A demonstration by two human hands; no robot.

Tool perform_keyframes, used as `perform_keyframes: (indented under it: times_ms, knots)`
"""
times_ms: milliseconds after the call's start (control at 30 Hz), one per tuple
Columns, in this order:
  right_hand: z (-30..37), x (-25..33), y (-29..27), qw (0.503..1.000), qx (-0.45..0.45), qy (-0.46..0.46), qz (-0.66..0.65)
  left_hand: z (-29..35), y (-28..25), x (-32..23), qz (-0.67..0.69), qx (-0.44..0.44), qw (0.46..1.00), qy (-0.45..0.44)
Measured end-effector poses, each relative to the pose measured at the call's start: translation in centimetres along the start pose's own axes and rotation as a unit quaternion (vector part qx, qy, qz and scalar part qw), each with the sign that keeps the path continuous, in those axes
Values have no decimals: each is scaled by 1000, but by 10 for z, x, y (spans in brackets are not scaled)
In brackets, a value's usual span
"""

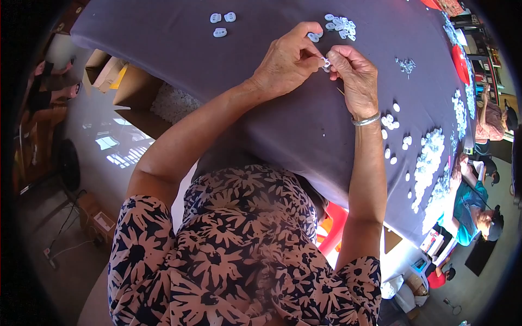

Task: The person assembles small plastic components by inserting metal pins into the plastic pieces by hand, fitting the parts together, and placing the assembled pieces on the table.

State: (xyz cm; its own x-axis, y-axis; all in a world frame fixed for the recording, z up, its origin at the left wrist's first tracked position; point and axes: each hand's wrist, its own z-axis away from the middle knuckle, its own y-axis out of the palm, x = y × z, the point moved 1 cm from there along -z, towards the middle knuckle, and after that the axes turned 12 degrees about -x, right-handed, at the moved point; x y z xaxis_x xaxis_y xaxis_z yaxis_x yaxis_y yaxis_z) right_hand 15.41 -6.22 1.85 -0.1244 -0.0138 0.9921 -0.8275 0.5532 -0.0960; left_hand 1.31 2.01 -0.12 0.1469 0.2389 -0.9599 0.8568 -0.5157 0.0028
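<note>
Over the dark tablecloth (244,49), my left hand (288,61) and my right hand (356,76) meet, fingertips pinched on a small white plastic piece (326,63). A thin, light-coloured stick (340,91) pokes out below my right fingers; its other end is hidden. Just beyond my fingers is a small heap of flat white plastic pieces (341,25), with a couple more close to my left fingers (314,37). Three similar white pieces (219,32) lie apart at the far left. To the right of my right hand is a little pile of tiny metal parts (405,65).
Loose white discs (388,121) and a large heap of white pieces (429,157) cover the table's right side. Below the left table edge stands an open cardboard box (136,100) with white bits inside. A person in a teal shirt (468,209) sits along the right side.
</note>
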Motion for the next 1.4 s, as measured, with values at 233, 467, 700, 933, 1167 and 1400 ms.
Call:
perform_keyframes:
  times_ms: [233,467,700,933,1167,1400]
  knots:
    - [2,4,3,997,7,-16,70,2,-1,-1,-15,-2,1000,0]
    - [2,1,8,994,-5,-54,99,2,-1,-2,-19,-23,999,-30]
    - [3,-4,15,985,-56,-92,131,2,1,3,-7,-49,998,-40]
    - [1,-5,12,988,-40,-83,123,2,1,-2,-20,-45,997,-56]
    - [2,12,10,997,-37,-6,66,0,0,3,-8,-28,999,-34]
    - [-2,9,-5,995,-76,54,-38,-1,0,4,9,-26,999,-15]
